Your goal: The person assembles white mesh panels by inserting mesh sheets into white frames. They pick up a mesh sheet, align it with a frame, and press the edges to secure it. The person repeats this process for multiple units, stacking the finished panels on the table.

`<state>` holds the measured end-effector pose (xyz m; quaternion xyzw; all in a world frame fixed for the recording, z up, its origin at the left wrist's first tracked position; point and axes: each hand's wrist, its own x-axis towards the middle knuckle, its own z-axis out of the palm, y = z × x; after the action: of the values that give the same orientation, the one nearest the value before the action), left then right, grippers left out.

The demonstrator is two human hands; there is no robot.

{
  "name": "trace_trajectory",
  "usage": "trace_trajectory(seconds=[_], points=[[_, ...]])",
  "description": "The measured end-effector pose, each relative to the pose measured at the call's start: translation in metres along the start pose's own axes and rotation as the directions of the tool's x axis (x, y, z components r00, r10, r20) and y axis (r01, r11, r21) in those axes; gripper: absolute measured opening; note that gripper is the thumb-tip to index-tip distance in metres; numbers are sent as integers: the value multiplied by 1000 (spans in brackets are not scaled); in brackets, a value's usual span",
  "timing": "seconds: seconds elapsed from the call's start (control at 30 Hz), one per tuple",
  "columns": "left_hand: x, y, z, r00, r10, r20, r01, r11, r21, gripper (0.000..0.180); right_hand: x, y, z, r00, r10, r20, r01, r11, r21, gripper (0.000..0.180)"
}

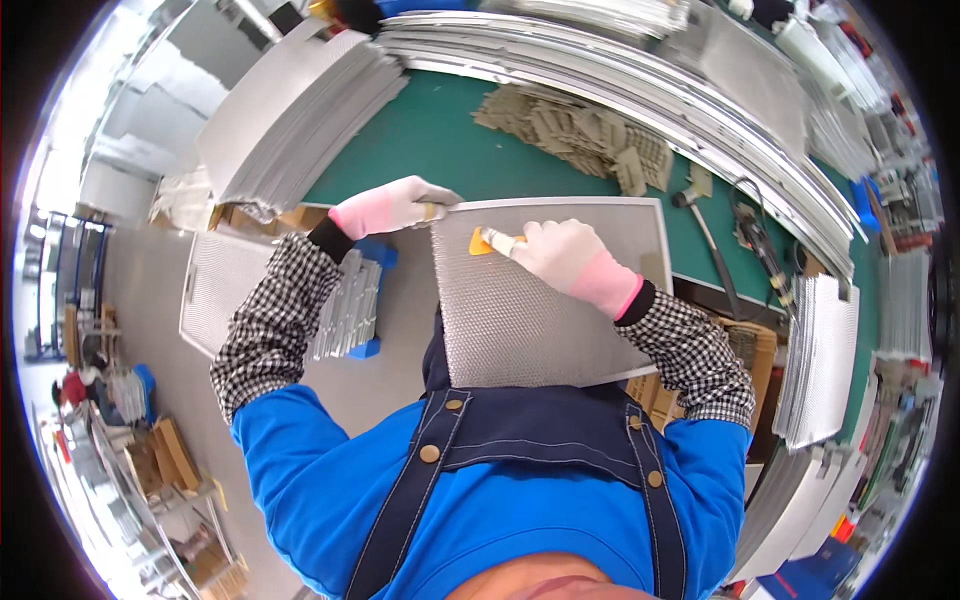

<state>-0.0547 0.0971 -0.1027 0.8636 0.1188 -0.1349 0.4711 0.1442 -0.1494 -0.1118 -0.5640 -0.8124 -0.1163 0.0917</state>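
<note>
A framed silver mesh panel (pixel 540 310) slopes from the bench edge down to my lap. My left hand (pixel 398 205), in a white and pink glove, is closed on the panel's far left corner. My right hand (pixel 572 258), gloved the same way, grips a small orange scraper (pixel 481 241) with a flat, roughly triangular head. The scraper rests on or just above the mesh, near the panel's upper left part; whether it touches, I cannot tell. My right fingers cover its handle.
Grey-brown scraps (pixel 575 130) lie piled on the green bench (pixel 430 130). A hammer (pixel 708 240) and a corded power tool (pixel 762 245) are at the right. Stacked panels stand at the far left (pixel 300 110) and right (pixel 815 360). Long metal strips (pixel 600 80) line the back.
</note>
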Motion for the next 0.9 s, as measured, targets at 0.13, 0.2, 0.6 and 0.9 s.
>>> trace_trajectory(seconds=[0.13,0.2,0.6,0.9], points=[[-1,7,-1,993,-118,11,119,992,-42,40,39,-10,19,992,-26,-123,28,1000,13,37],[0,11,-2,995,-95,10,96,995,-22,40,50,-9,21,992,-11,-126,15,999,33,37],[8,46,12,1000,8,-15,-7,996,91,32,-86,62,-19,761,457,460,-538,841,55,34],[-9,35,2,968,-252,-9,252,967,-36,31,-208,114,-56,506,750,426,-627,659,-416,57]])
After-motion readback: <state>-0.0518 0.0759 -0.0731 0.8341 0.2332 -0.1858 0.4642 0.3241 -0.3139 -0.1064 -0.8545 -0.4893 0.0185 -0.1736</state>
